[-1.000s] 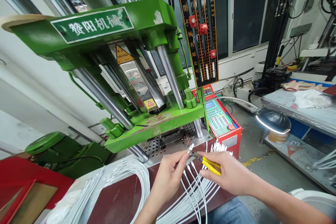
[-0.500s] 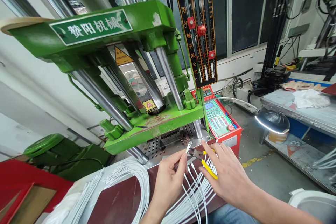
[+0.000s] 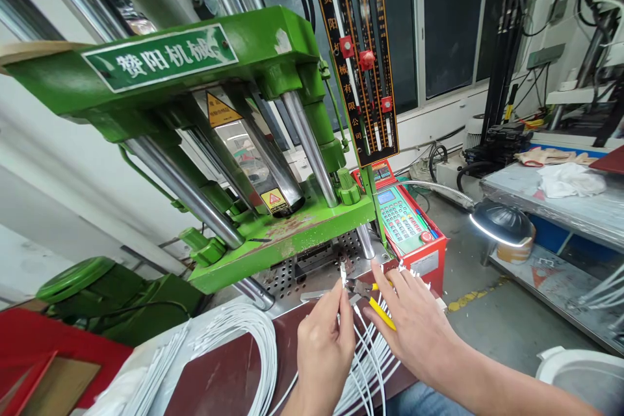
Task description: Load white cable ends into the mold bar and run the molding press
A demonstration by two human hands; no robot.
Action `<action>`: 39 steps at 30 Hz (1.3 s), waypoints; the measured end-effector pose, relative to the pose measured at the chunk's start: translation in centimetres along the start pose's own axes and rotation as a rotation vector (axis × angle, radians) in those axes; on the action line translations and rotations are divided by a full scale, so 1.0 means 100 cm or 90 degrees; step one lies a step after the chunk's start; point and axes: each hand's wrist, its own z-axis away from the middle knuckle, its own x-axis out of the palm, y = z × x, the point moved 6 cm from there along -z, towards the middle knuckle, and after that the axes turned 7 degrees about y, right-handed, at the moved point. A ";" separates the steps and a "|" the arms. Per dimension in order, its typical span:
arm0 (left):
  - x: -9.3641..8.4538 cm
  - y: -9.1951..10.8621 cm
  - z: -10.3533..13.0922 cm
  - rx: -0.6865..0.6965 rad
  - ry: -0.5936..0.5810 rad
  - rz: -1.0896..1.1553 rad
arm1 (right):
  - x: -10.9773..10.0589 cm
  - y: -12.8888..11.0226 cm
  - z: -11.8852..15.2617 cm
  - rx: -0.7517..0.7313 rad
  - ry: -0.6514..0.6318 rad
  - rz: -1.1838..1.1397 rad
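Between the thumb and fingertips of my left hand (image 3: 324, 341) is a white cable connector (image 3: 343, 271), its end pointing up. My right hand (image 3: 416, 318) is closed round the yellow handles of a pair of diagonal cutters (image 3: 381, 314). The jaws point left and meet the connector's side, close to my left fingertips; whether they bite into it cannot be made out. Several white cables (image 3: 373, 364) fan out below both hands over a dark red board (image 3: 224, 370). A looped bundle of white cable (image 3: 267, 344) lies to the left of my left hand.
A green press (image 3: 292, 234) stands straight ahead, with a perforated metal bed (image 3: 322, 266) under it. Right of it is a red control box (image 3: 429, 253) with a keypad. Farther right are a lamp (image 3: 504, 224), a metal bench (image 3: 550, 192) and a white bin (image 3: 580, 370).
My left hand has turned the connector more upright. The cutters stay against its side in my right hand. The whole view has shifted slightly.
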 end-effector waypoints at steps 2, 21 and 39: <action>0.001 0.002 0.002 0.036 0.019 -0.024 | 0.002 0.000 0.000 -0.007 0.002 -0.008; -0.002 0.000 0.000 -0.013 0.004 -0.007 | -0.001 0.010 -0.010 -0.021 0.007 -0.054; -0.008 -0.003 -0.007 -0.059 -0.030 0.023 | 0.005 0.013 -0.012 0.013 -0.175 -0.329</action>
